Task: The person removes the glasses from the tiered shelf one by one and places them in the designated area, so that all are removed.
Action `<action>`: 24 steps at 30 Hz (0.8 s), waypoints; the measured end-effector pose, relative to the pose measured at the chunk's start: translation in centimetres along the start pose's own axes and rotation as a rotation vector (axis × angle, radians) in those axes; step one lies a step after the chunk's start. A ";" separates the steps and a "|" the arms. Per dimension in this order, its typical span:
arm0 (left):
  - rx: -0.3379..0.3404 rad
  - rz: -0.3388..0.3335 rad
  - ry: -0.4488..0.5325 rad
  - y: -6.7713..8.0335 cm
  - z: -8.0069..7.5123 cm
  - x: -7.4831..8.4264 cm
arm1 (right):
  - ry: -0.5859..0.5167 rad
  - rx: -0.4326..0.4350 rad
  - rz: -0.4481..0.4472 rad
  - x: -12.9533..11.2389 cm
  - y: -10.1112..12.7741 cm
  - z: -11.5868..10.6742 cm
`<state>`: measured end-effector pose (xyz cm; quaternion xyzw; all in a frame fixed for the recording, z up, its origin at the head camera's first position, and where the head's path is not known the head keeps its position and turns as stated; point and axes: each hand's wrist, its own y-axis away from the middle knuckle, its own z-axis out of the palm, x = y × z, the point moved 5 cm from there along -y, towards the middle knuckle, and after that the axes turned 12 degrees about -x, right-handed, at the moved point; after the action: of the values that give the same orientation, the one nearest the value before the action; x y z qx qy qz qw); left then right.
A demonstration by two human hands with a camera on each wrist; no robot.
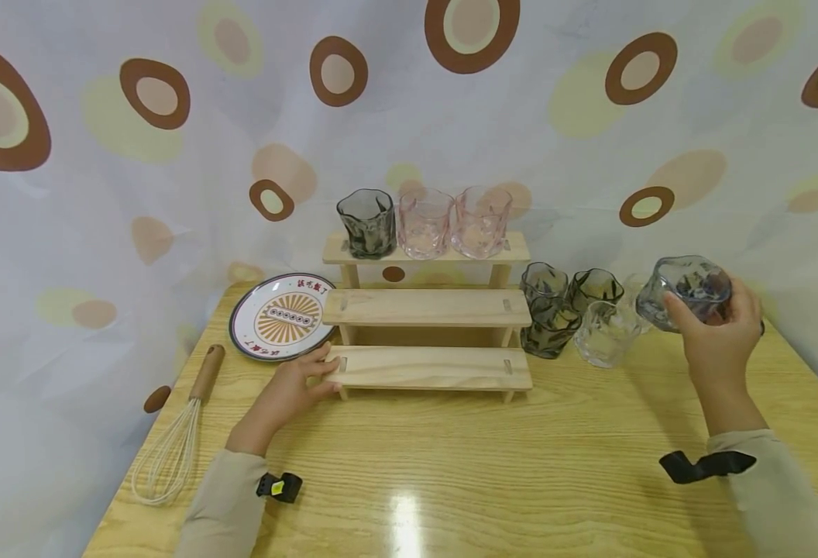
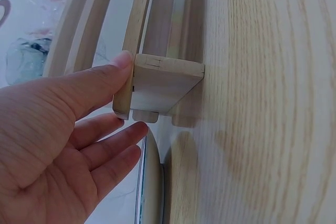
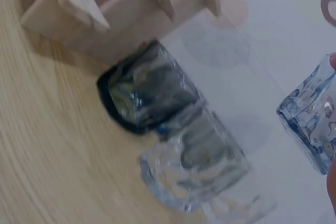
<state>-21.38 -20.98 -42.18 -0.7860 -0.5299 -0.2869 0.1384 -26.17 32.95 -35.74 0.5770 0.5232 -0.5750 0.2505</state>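
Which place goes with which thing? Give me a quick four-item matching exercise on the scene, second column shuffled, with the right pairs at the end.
Things:
1. bluish glass
2. whisk
3. two pink glasses
4. left hand

Places:
A. on the top shelf
B. touching the left end of the bottom shelf
C. in the right hand, above the table
D. lying on the table, left of the left forearm

Pairs: 1-C, 2-D, 3-A, 4-B

Free room over the two lower shelves, cluster of glasses (dark and clear) beside their right ends
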 end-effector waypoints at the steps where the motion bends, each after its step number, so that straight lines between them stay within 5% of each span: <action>1: 0.001 0.000 0.002 0.0 0.0 0.0 | 0.000 0.013 0.032 0.4 0.0 -0.4; 11: -0.005 0.006 0.013 0.1 -0.1 0.1 | 0.135 0.058 0.179 5.1 0.3 -2.4; 24: 0.000 0.004 0.021 0.0 0.0 -0.1 | 0.115 -0.050 0.340 9.0 0.5 -1.3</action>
<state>-21.44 -21.05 -42.26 -0.7841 -0.5267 -0.2949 0.1445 -27.05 36.77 -43.99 0.6824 0.4459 -0.4772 0.3282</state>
